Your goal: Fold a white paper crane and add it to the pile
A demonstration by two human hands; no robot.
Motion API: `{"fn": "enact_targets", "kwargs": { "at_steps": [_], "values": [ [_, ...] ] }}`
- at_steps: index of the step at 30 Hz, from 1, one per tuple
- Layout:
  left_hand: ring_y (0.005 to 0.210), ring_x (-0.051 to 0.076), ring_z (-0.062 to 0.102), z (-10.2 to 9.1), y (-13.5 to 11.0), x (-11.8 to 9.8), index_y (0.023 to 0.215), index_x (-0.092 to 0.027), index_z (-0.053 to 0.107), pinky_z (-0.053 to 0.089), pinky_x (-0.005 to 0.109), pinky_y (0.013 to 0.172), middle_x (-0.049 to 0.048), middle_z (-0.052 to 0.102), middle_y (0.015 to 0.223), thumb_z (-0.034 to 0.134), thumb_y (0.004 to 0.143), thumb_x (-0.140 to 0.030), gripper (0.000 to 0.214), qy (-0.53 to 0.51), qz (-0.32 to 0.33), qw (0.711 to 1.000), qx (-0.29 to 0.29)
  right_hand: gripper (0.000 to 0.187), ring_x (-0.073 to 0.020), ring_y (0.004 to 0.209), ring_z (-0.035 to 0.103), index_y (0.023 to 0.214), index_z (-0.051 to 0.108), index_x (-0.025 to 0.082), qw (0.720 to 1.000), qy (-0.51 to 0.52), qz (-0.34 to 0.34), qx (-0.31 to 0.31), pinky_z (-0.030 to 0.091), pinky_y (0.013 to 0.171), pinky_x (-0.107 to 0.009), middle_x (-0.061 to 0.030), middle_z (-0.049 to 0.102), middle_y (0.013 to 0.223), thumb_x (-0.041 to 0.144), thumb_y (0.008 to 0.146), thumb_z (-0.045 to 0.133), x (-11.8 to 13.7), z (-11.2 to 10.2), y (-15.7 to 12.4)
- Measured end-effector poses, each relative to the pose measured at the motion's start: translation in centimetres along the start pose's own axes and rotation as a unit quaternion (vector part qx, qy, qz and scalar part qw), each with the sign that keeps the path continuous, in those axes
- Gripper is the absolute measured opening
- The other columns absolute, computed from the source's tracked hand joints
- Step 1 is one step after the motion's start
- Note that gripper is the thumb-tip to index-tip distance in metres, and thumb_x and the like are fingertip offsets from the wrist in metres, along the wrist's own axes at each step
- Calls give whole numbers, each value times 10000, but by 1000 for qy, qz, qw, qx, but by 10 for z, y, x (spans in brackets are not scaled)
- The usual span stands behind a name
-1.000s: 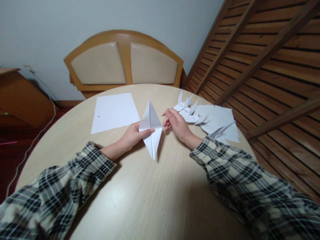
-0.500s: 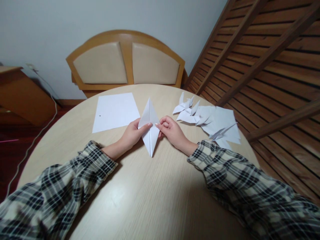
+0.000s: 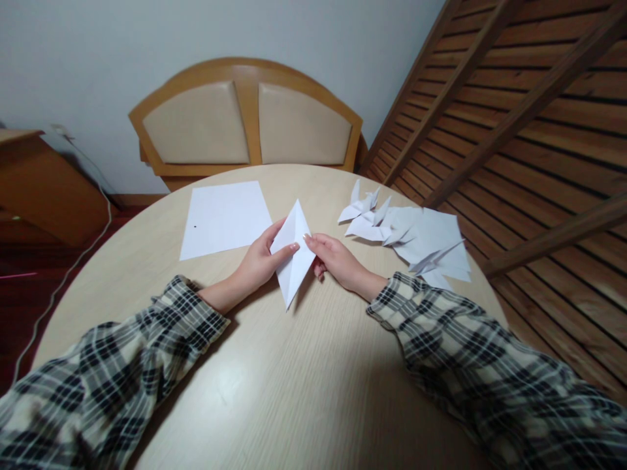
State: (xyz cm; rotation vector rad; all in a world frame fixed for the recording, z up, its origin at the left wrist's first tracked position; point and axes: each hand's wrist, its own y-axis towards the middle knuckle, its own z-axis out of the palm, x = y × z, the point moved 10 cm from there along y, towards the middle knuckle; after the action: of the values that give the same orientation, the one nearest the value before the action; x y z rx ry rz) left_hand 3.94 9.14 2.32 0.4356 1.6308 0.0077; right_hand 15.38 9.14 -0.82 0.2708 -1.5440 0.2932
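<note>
Between my hands is a folded white paper (image 3: 296, 274), a long diamond with one point away from me and the other towards me. My left hand (image 3: 262, 260) grips its left side, thumb lying on the front face and fingers behind it. My right hand (image 3: 340, 262) pinches the right edge near the middle, thumb on top; its other fingers are curled and partly hidden. The paper is tilted a little, held just over the table (image 3: 274, 391). Its underside cannot be seen.
A flat white sheet (image 3: 225, 219) with a small dark dot lies left of my hands. To the right stand several folded paper cranes (image 3: 365, 222), beside and on loose white sheets (image 3: 435, 235). A padded wooden headboard (image 3: 255, 124) rises beyond the table, and a slatted wooden partition (image 3: 529, 130) at right.
The folded paper has turned slightly, its near point swinging left and its far point right. My right thumb has shifted up along its edge, and the right-hand flap now lies differently across the front.
</note>
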Motion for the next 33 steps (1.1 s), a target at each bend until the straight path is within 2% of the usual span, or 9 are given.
{"fn": "enact_targets", "kwargs": {
  "at_steps": [4, 8, 12, 15, 18, 23, 28, 33],
  "values": [
    [1097, 262, 580, 3, -1, -4, 1313, -139, 500, 469, 409, 930, 146, 590, 1284, 663, 804, -340, 571, 24, -1, 1000, 11, 385, -46, 373, 423, 787, 533, 174, 1000, -28, 1, 11, 322, 306, -155, 56, 478, 540, 553, 849, 561, -2, 1, 0],
    [1123, 241, 561, -1, -2, -5, 1336, -141, 470, 451, 384, 944, 146, 558, 1329, 692, 771, -332, 637, 43, -10, 999, -18, 341, -41, 386, 400, 819, 555, 174, 1000, -6, -10, -7, 287, 322, -149, 71, 447, 531, 513, 842, 588, -2, -2, -1],
    [799, 176, 620, 8, -2, 9, 1095, -109, 618, 478, 281, 684, 103, 689, 1009, 679, 780, -374, 416, 2, -73, 997, 29, 322, -40, 400, 376, 845, 569, 172, 1000, 18, -23, 3, 264, 336, -159, 76, 429, 549, 490, 826, 613, 1, -1, -3],
    [610, 122, 552, 7, -2, 17, 862, -114, 653, 408, 239, 549, 43, 665, 761, 688, 774, -399, 301, -47, -103, 993, 24, 328, -38, 404, 353, 822, 565, 168, 999, 26, -18, 28, 247, 339, -167, 75, 425, 559, 490, 811, 628, 1, 4, -3],
    [536, 100, 497, 6, -3, 21, 704, -119, 627, 363, 230, 501, 11, 604, 630, 679, 778, -432, 326, -78, -122, 989, 15, 340, -36, 412, 346, 803, 561, 165, 998, 28, -14, 51, 240, 341, -168, 70, 436, 576, 497, 805, 635, 1, 7, -3],
    [539, 105, 514, 7, -4, 23, 697, -117, 632, 381, 234, 506, 20, 618, 634, 673, 779, -435, 331, -87, -134, 987, 25, 351, -39, 407, 356, 777, 558, 159, 997, 13, -10, 71, 250, 339, -165, 67, 443, 555, 501, 812, 630, 1, 7, -4],
    [545, 109, 519, 9, -6, 19, 695, -112, 658, 389, 234, 502, 36, 631, 646, 670, 772, -434, 332, -40, -131, 990, 46, 349, -42, 418, 371, 813, 592, 149, 996, 4, -12, 86, 255, 342, -172, 53, 483, 581, 494, 796, 648, 4, 8, -5],
    [528, 109, 507, 21, -11, 13, 693, -104, 682, 382, 236, 503, 43, 627, 621, 639, 794, -457, 369, 15, -131, 983, 128, 377, -56, 413, 386, 730, 558, 162, 998, -6, -10, 64, 269, 351, -181, 58, 456, 519, 527, 807, 617, 2, 4, -4]
  ]
}}
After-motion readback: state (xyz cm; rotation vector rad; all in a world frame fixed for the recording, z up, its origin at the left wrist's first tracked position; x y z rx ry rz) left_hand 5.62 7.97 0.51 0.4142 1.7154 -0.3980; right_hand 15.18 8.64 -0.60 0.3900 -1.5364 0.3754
